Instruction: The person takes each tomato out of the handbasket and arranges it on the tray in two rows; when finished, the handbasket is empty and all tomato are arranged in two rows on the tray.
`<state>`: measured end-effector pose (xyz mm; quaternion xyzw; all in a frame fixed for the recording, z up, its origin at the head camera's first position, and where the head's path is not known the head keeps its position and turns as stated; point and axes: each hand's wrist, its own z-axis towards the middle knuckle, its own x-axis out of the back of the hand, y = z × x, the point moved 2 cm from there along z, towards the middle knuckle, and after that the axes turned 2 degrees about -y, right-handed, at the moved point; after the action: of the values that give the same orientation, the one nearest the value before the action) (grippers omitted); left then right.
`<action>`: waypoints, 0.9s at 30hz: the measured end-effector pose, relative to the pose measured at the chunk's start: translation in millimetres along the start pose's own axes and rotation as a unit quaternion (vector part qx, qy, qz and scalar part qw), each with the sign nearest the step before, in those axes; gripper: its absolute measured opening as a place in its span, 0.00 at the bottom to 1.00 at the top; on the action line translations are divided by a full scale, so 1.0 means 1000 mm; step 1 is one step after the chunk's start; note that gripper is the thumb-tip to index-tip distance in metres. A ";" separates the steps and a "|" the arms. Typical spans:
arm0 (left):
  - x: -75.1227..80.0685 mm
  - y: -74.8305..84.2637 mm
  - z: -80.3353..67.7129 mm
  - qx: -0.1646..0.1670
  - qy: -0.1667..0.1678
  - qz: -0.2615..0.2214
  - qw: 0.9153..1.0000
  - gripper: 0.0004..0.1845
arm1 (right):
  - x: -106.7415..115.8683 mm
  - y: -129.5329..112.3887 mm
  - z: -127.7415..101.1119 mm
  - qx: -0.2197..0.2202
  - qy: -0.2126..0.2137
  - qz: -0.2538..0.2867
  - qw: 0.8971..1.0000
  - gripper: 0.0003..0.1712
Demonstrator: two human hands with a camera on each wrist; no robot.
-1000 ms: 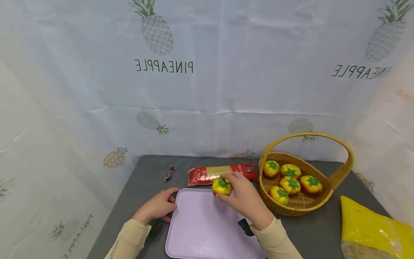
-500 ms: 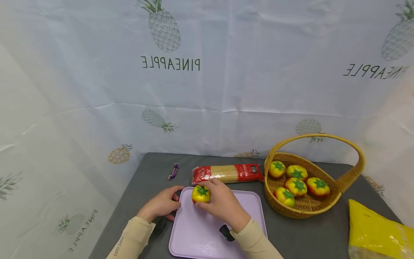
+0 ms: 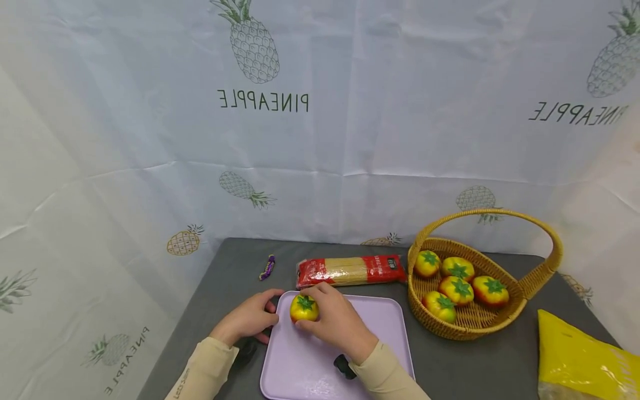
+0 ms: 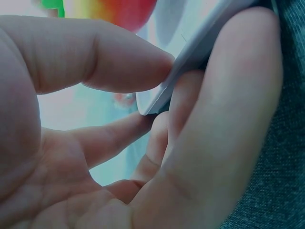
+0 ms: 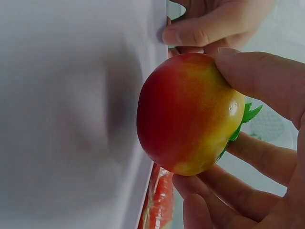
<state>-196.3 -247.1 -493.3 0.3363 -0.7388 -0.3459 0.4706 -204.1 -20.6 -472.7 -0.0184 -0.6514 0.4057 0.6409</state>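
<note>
Right hand (image 3: 340,325) cups a round red-yellow toy tomato with green leaf cap (image 3: 304,309), fingers curled round its sides, at the far-left corner of the flat lilac plastic tray (image 3: 380,333). Left hand (image 3: 247,322) pinches the tray's left rim, thumb on top. Tomato looks light, smooth and glossy, probably foam or plastic, though it's hard to tell from here; it's best held round its widest part. Woven wicker basket (image 3: 525,289) sits well apart on the right.
</note>
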 end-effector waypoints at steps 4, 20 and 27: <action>-0.001 0.001 0.001 0.004 0.005 0.008 1.000 0.37 | -0.003 -0.001 -0.001 0.004 -0.004 0.000 1.000 0.34; -0.002 0.002 0.000 -0.001 0.000 0.005 1.000 0.37 | -0.009 -0.003 -0.003 0.010 0.000 -0.010 1.000 0.37; -0.003 0.002 0.001 0.006 0.003 0.007 1.000 0.36 | -0.007 -0.003 -0.003 0.011 -0.004 -0.005 1.000 0.40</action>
<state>-196.3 -243.4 -492.9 0.3353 -0.7419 -0.3370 0.4729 -199.0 -24.4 -477.0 -0.0070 -0.6498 0.4097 0.6402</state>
